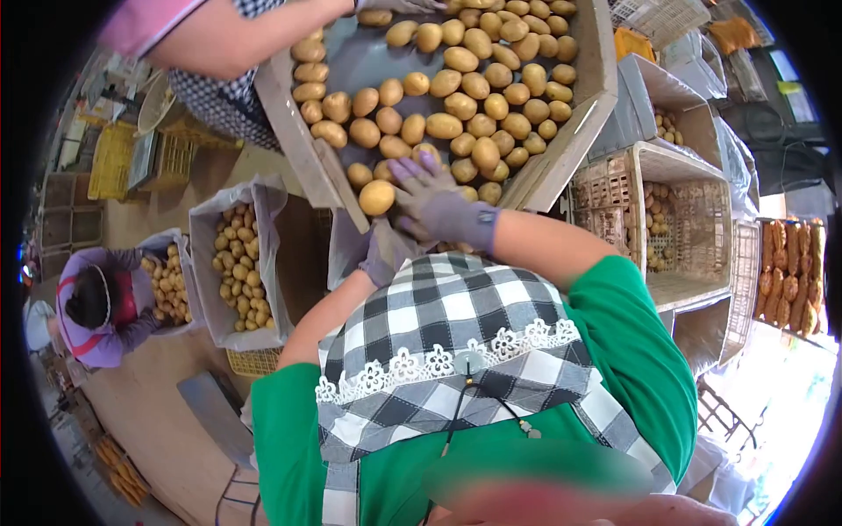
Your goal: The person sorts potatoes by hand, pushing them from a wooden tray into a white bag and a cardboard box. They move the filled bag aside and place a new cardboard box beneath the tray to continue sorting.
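Observation:
My right hand [447, 206], in a grey glove with purple fingertips, lies over the potatoes [460, 103] at the near end of a sorting table. Its fingers are stretched out and apart, touching the potatoes beneath. My left hand [386, 252], gloved in grey, is lower down, just off the table's near end and close to my apron. Its fingers are mostly hidden, so I cannot tell what they hold. One large yellow potato [377, 198] sits at the near edge, right beside my right fingers and above my left hand.
Wooden side boards [561, 145] frame the table. A co-worker's arm [254, 35] reaches over its far left. A lined crate of potatoes [279, 302] stands left, near another person [105, 302]. Plastic crates [684, 158] stand right, with filled net sacks [789, 272] beyond.

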The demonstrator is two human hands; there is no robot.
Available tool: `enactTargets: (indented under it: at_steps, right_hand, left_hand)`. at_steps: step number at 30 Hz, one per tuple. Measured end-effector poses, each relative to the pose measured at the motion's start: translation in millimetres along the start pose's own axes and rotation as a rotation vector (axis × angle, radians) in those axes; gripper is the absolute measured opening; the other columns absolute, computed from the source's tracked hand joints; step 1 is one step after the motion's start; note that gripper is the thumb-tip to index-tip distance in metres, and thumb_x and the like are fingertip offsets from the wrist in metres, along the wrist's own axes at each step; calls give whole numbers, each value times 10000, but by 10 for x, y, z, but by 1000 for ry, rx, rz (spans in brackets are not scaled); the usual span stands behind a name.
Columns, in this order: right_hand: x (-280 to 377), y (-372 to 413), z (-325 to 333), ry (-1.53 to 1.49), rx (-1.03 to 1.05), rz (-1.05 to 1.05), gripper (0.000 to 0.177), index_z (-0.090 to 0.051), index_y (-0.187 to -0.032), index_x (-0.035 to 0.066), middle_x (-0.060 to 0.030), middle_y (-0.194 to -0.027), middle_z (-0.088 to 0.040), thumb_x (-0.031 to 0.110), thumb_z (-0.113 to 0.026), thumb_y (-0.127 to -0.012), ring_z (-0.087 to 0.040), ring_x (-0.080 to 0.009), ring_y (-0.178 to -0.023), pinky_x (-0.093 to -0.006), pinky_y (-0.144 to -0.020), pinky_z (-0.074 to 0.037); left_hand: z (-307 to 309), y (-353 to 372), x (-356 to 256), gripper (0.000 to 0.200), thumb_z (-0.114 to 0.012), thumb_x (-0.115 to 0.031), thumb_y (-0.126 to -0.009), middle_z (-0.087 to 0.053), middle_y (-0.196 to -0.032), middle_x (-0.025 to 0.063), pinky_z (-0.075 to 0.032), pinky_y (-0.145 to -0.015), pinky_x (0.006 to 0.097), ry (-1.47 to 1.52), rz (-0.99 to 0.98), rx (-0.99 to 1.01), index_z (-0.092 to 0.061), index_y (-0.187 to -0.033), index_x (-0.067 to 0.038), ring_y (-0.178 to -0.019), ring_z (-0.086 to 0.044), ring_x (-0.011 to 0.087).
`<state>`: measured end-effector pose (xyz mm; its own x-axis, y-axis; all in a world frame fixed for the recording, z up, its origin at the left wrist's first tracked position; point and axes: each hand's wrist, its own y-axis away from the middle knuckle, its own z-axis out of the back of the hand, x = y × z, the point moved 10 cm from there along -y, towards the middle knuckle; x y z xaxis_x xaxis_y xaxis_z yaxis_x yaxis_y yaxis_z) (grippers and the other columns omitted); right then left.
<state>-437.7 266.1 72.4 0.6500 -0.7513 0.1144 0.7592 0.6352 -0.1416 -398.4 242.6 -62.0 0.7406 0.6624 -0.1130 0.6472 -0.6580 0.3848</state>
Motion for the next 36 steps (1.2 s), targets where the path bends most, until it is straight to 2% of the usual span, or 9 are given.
enactTargets:
  at_steps: [6,10,15,19,23,29,30,32,36]
  right_hand:
    - [-890,234,619,-72,-184,-127,370,-582,-1144,98,-106,-1131,-573,180,-627,-786,-627,-285,-943,-396,-771,-509]
    - [-938,-147,-195,-15,413,-408,528,-497,-1250,127,-151,-1189,-541,185,-667,-753,-613,-318,-1013,-398,-813,-516]
    - [-1013,36,-270,-493,46,-408,632,-439,-1315,154,-126,-1260,-508,243,-694,-744,-597,-332,-1034,-416,-853,-503]
    - [-1006,440,1515,-179,-355,-156,673,-489,-1323,158,-105,-1309,-535,17,-714,-705,-550,-272,-1172,-354,-963,-466]
    - [-2798,1731,2520,339,-911,-772,533,-553,-1218,92,-128,-1160,-589,174,-712,-716,-594,-274,-1024,-409,-870,-483]
    - [-2815,636,1271,220,-578,-560,607,-527,-1269,141,-175,-1291,-498,490,-661,-790,-464,-406,-1216,-455,-998,-402]
    - [-2676,410,826,-384,-258,-951,681,-485,-1318,145,-178,-1461,-308,519,-663,-778,-350,-421,-1306,-533,-1044,-323]
    - [-1983,-142,665,-4,-87,-889,769,-384,-1398,142,-226,-1500,-193,575,-590,-797,-97,-505,-1376,-729,-1017,-147]
    - [-431,-421,-102,186,187,-219,754,-314,-1438,133,-137,-1540,-173,517,-547,-832,-98,-464,-1402,-713,-1038,-132]
  left_hand:
    - [-213,16,34,805,-485,-649,-856,-305,-1440,114,-260,-1082,588,-77,-8,-181,-274,-1415,-110,-1352,-280,362]
    - [-11,113,-13,930,-529,-673,-817,-282,-1443,130,-223,-1105,576,-226,13,-362,-179,-1444,-81,-1368,-249,363]
    - [-54,126,-38,1073,-458,-778,-765,-166,-1508,144,-259,-1095,564,-169,-9,-345,-50,-1477,-87,-1377,-226,385]
    - [-171,124,16,1055,-450,-780,-767,-204,-1473,216,-291,-1069,597,-110,-12,-273,-101,-1451,-56,-1329,-267,480]
    - [70,-52,98,1049,-413,-815,-752,-235,-1443,246,-293,-1080,567,104,101,-348,-172,-1441,-63,-1303,-270,510]
    - [-160,31,8,1018,-427,-823,-741,-295,-1456,124,-120,-1104,621,-258,-20,-353,-178,-1463,-150,-1345,-290,350]
    - [-101,70,-6,1011,-422,-823,-744,-298,-1455,124,-124,-1102,622,-240,-24,-396,-178,-1464,-157,-1344,-290,353]
    - [30,112,-37,998,-413,-823,-749,-304,-1453,124,-132,-1099,624,-203,-28,-495,-178,-1467,-170,-1342,-290,360]
    - [-66,198,-73,962,-377,-813,-772,-263,-1481,118,-217,-1066,626,-191,-124,-364,-165,-1470,-186,-1338,-304,350]
